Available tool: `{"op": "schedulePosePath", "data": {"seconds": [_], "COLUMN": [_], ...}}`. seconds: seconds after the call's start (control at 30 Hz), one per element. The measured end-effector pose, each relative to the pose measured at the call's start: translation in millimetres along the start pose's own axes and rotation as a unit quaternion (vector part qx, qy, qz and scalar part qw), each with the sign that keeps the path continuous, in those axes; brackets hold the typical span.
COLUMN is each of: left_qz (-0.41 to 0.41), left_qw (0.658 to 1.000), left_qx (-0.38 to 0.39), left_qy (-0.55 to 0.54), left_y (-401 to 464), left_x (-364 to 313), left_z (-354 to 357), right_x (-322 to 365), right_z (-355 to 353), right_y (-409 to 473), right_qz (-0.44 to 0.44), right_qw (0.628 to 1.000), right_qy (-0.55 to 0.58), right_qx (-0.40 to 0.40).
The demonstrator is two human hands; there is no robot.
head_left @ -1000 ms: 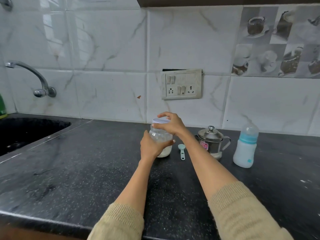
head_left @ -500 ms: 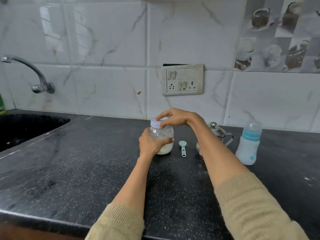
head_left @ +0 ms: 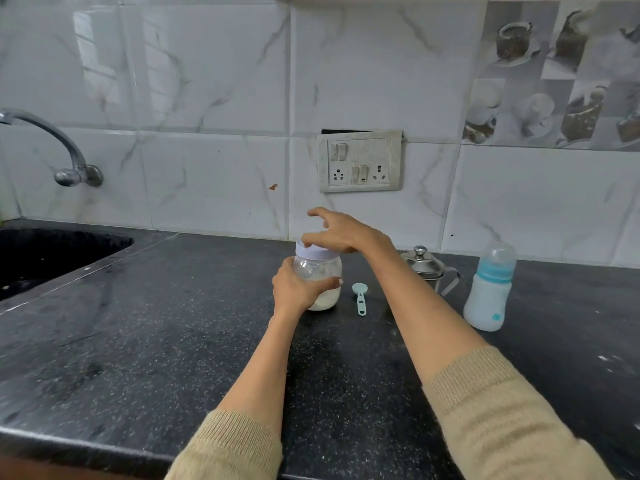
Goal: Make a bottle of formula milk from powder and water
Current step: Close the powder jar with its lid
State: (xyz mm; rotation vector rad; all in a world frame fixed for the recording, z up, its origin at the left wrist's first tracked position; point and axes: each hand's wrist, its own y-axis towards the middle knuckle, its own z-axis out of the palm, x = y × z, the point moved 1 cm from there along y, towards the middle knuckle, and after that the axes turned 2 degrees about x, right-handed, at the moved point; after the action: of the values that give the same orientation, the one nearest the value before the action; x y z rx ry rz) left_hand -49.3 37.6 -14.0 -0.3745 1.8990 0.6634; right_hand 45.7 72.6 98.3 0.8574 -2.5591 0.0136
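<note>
A clear glass jar (head_left: 323, 268) of white powder stands on the black counter (head_left: 166, 327), closed with a pale lilac lid (head_left: 310, 252). My left hand (head_left: 294, 289) grips the jar's body from the near left side. From above, my right hand (head_left: 343, 235) spans the lid, thumb and one finger on its rim and the index finger lifted. A light blue measuring scoop (head_left: 360, 299) lies just right of the jar. Further right stands a white baby bottle (head_left: 488, 292) with a blue collar and clear cap.
A small steel pot with a lid (head_left: 424, 263) stands behind my right forearm, partly hidden. A dark sink (head_left: 52, 251) and a wall tap (head_left: 69, 157) are at the left. A switch and socket plate (head_left: 360, 161) sits on the tiled wall.
My right hand has turned on the lid, with the wrist swung right and the index finger now raised. My left hand still holds the jar in the same spot.
</note>
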Motion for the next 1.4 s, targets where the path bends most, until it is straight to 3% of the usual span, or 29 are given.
{"op": "schedulePosePath", "data": {"seconds": [0.07, 0.13, 0.23, 0.3, 0.37, 0.47, 0.7, 0.87, 1.07, 1.4], "left_qz": [-0.001, 0.000, -0.001, -0.001, -0.001, -0.006, -0.005, -0.012, -0.015, -0.017], "left_qw": [1.000, 1.000, 1.000, 1.000, 1.000, 1.000, 1.000, 1.000, 1.000, 1.000], "left_qx": [0.003, 0.001, 0.000, 0.001, 0.002, 0.006, 0.005, 0.004, -0.003, 0.016], "left_qy": [-0.005, -0.006, -0.004, -0.004, -0.004, 0.002, 0.016, 0.018, 0.011, -0.001], "left_y": [0.2, 0.8, 1.1, 0.9, 1.0, 1.1, 2.3, 1.4, -0.7, -2.5], "left_x": [-0.4, -0.5, -0.2, -0.2, -0.3, 0.0, -0.1, -1.0, -3.5, -3.5], "left_z": [0.5, 0.7, 0.7, 0.6, 0.5, 0.9, 0.4, 0.3, 0.7, 0.6], "right_x": [1.3, 4.8, 9.1, 8.8, 6.3, 2.3, 4.5, -3.5, -7.0, -2.5], "right_z": [0.5, 2.8, 5.1, 2.9, 2.0, 5.6, 4.6, 9.6, 24.7, 43.6], "right_y": [-0.8, -0.7, -1.0, -1.1, 0.2, 0.1, -3.0, 3.8, 0.2, -1.3], "right_qz": [-0.003, -0.006, -0.007, -0.011, -0.018, -0.002, 0.032, 0.033, 0.027, 0.036], "right_qw": [0.998, 0.986, 0.978, 0.989, 0.999, 0.998, 0.992, 0.997, 0.996, 0.988], "right_qy": [-0.055, -0.128, -0.123, -0.061, -0.022, -0.063, -0.121, -0.067, 0.018, -0.007], "right_qx": [-0.030, -0.110, -0.170, -0.134, -0.038, 0.033, 0.002, 0.014, -0.080, -0.153]}}
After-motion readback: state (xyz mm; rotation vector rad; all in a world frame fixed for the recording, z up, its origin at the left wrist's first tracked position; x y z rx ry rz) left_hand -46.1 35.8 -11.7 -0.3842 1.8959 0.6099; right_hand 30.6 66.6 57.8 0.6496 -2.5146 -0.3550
